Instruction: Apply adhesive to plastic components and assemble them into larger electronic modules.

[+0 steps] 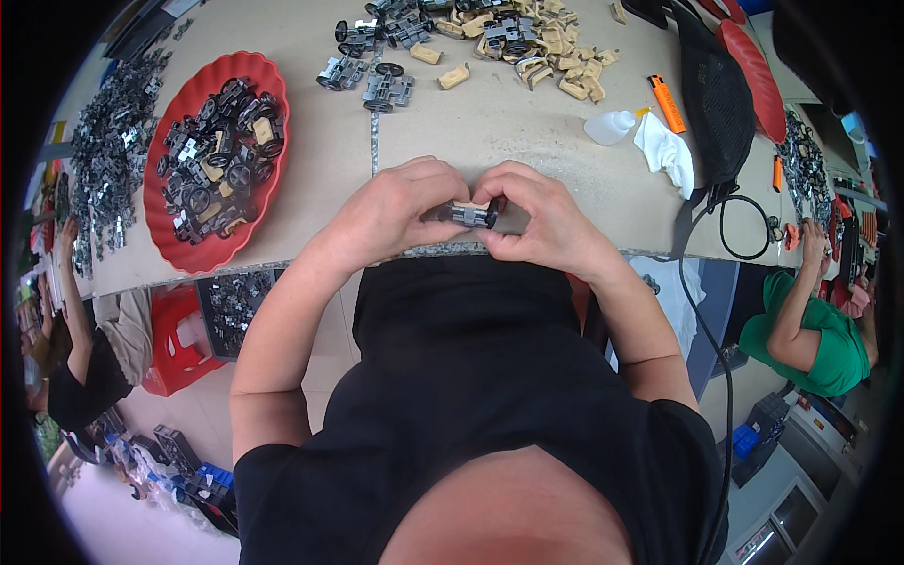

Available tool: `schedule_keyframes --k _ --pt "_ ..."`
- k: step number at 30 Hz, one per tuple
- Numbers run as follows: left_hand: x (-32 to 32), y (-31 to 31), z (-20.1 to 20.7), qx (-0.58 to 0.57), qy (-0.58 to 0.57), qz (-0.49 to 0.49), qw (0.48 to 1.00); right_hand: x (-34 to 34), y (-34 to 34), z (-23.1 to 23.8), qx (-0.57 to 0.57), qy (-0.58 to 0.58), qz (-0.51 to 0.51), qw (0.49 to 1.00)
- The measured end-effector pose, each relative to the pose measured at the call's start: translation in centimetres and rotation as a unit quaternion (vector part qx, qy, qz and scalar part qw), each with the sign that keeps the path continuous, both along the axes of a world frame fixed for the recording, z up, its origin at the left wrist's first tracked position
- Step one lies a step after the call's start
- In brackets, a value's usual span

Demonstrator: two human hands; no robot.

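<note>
Close to the table's near edge, both my hands hold one small toy car chassis [470, 216]. Grey and black, it has dark wheels and a tan piece against its upper side. The fingers of my left hand [403, 209] are closed round its left end, hiding part of it. My right hand [544, 222] pinches the right end, thumb below and fingers above. Beyond them on the table [325, 184] lie loose grey chassis [387, 89] with black wheels and a pile of tan plastic parts [570, 56]. Two tan pieces [453, 76] lie apart from that pile.
A red scalloped tray [188, 258] of assembled pieces stands at left, beside a heap of grey parts [118, 151]. At right are an orange cutter [667, 104], a small clear bottle [608, 128], a white cloth [667, 155], a black bag [716, 104] and a cable. Co-workers sit either side.
</note>
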State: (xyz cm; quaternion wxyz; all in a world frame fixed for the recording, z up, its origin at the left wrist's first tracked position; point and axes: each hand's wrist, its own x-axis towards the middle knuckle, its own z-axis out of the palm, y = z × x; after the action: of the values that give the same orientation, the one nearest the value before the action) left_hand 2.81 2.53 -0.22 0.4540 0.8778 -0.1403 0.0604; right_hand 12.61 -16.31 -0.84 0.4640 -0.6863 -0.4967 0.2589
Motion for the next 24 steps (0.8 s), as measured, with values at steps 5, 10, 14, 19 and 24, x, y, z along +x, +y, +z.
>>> schedule_keyframes --k 5,10,14,19,24 --pt "0.1 -0.2 -0.7 -0.046 -0.030 0.017 0.998 -0.1 0.2 -0.7 0.049 0.009 -0.006 0.999" --pt "0.3 0.0 -1.2 -0.058 -0.039 0.000 0.998 -0.1 0.1 -1.0 0.087 -0.057 0.001 0.995" --pt "0.6 0.0 -1.3 -0.069 -0.041 -0.004 0.997 0.1 0.1 -1.2 0.090 -0.052 0.004 0.995" --pt "0.5 -0.2 -1.1 -0.059 -0.022 0.018 0.998 0.3 0.2 -0.8 0.059 0.002 -0.012 0.998" --pt "0.3 -0.5 -1.4 -0.109 -0.025 0.085 0.990 0.3 0.2 -1.0 0.064 0.159 -0.056 0.984"
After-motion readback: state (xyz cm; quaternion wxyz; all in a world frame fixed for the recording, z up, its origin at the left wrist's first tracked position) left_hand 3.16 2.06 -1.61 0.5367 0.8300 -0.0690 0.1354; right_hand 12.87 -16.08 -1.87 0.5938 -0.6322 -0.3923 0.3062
